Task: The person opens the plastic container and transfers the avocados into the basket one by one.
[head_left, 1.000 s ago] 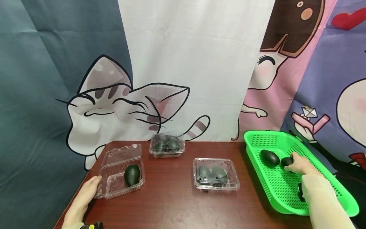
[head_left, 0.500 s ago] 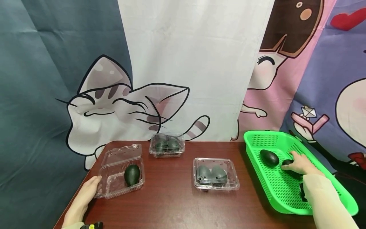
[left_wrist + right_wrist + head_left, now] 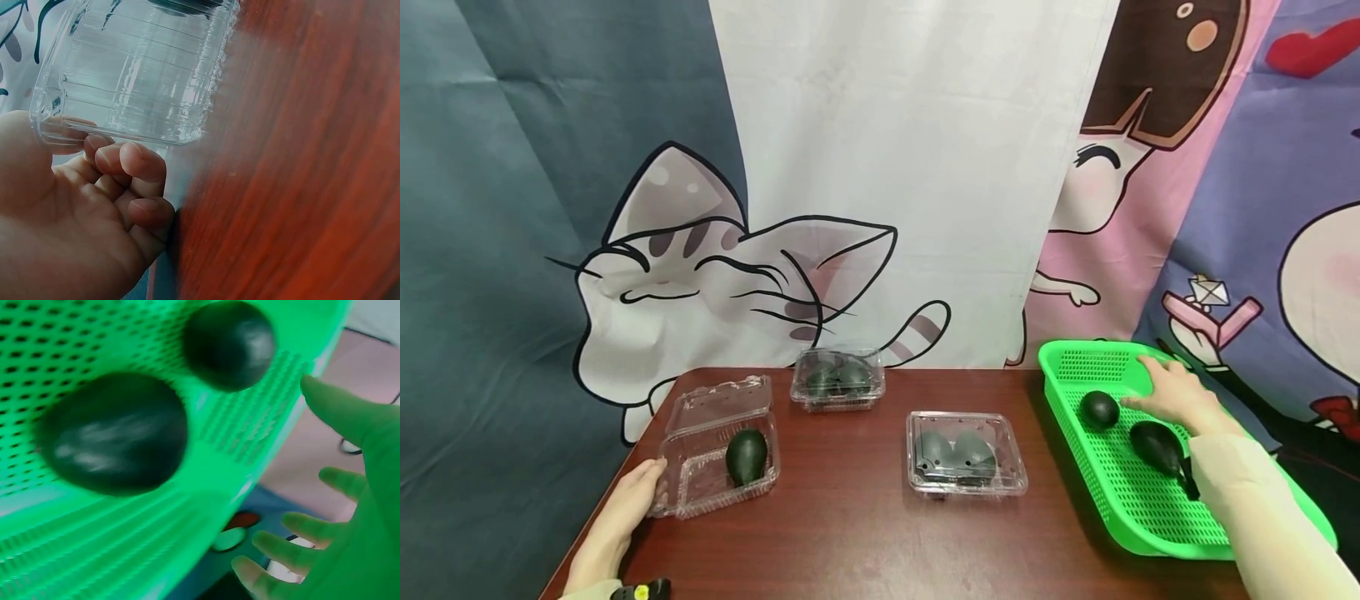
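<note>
My left hand [image 3: 627, 500] grips the near left rim of an open clear plastic clamshell box [image 3: 700, 479], its fingers curled at the edge in the left wrist view. One dark avocado [image 3: 747, 457] lies in the right half of that box. My right hand [image 3: 1180, 398] hovers over the far right side of a green basket [image 3: 1120, 518] with fingers spread, holding nothing. Two dark avocados lie in the basket: a rounder-looking avocado [image 3: 1099, 410] toward the left wall, and a longer avocado [image 3: 1156, 447] nearer the right sleeve.
A closed clear box [image 3: 967, 454] with two avocados stands mid-table. Another closed box [image 3: 838, 380] holding avocados is at the back edge of the brown table [image 3: 820, 533]. A printed cloth [image 3: 925, 167] hangs behind.
My right hand has let go of the longer avocado and risen up and back. Both basket avocados have shifted and turned, the left one now end-on. The left hand has stayed put.
</note>
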`<state>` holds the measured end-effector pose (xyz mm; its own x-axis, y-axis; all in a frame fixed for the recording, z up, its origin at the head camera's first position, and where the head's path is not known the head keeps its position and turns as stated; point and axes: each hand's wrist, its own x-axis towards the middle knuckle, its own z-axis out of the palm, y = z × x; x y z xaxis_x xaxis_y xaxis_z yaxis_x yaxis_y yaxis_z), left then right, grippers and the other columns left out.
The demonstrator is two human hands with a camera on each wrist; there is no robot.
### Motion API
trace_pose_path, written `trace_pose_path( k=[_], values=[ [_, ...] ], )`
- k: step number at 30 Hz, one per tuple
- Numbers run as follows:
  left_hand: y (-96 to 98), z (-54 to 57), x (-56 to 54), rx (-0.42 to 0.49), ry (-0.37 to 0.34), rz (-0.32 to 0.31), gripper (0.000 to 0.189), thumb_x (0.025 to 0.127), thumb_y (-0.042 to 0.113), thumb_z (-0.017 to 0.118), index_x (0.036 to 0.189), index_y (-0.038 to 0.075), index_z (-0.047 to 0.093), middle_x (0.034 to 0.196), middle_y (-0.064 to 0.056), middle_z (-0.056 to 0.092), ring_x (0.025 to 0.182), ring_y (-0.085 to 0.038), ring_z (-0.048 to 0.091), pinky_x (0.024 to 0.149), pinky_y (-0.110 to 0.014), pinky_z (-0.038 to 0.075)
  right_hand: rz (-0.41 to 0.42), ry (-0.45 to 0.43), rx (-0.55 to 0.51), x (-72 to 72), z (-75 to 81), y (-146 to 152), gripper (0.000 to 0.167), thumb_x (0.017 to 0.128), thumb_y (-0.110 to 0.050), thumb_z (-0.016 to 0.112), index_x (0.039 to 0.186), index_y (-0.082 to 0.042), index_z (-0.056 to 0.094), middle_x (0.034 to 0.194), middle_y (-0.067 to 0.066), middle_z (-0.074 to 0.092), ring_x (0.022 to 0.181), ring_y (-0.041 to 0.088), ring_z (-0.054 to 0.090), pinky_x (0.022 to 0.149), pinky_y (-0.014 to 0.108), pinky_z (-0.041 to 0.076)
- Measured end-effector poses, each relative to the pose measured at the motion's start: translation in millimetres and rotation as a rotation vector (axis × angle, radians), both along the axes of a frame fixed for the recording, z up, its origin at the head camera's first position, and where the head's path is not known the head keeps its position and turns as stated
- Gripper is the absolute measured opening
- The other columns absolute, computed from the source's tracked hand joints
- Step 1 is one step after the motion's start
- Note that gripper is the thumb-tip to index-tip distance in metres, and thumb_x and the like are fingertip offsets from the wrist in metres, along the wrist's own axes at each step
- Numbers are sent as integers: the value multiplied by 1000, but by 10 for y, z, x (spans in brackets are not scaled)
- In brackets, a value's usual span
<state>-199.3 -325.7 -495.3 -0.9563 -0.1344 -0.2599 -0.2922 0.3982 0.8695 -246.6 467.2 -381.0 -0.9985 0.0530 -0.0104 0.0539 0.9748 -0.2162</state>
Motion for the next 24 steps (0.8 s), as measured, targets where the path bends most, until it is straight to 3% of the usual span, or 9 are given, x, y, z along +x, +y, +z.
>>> trace_pose_path(
  k=[7,14,24],
  values=[
    [8,8,3,-19,18,-3,39,107,35,31,95,1,46,80,-4,48,76,-14,48,64,-30,39,65,135,39,-82,240,-411,82,90,-46,65,149,-3,26,136,42,24,116,65,28,79,76,31],
    [8,-2,4,7,11,-2,38,107,35,31,92,3,45,77,-3,45,72,-15,47,64,-31,39,200,325,119,-146,358,-942,63,89,-25,67,141,-3,40,132,35,39,113,58,42,76,69,40],
    [9,6,18,27,11,9,35,107,32,32,88,6,44,71,-1,43,66,-15,45,61,-30,38,439,483,179,-258,291,-1775,49,81,-12,71,127,-5,58,122,25,55,104,47,54,73,62,46]
  ],
)
